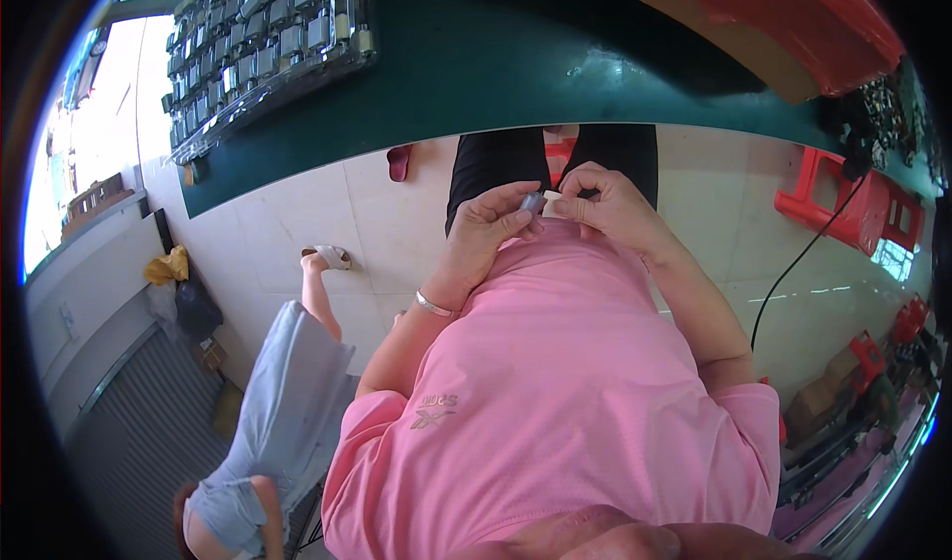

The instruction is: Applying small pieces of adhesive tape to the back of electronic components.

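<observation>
Just beyond my lap edge of the table, both my hands meet in front of my pink shirt. My left hand (488, 225) pinches a small grey, shiny part (533, 203) between thumb and fingers. Close beside it, my right hand (613, 208) has thumb and forefinger closed on a small white piece (552, 195). The two pieces are side by side; I cannot tell whether they touch or are joined. On the table at the far left lies a clear plastic tray (283, 76) with rows of small grey metallic parts with pale ends.
The dark green table (476, 55) spans the far side. At its right are a cardboard box with red plastic (793, 15) and a heap of small dark parts (883, 114). Red stools (843, 208) stand right, near a black cable (783, 282). Another person (283, 392) is at left.
</observation>
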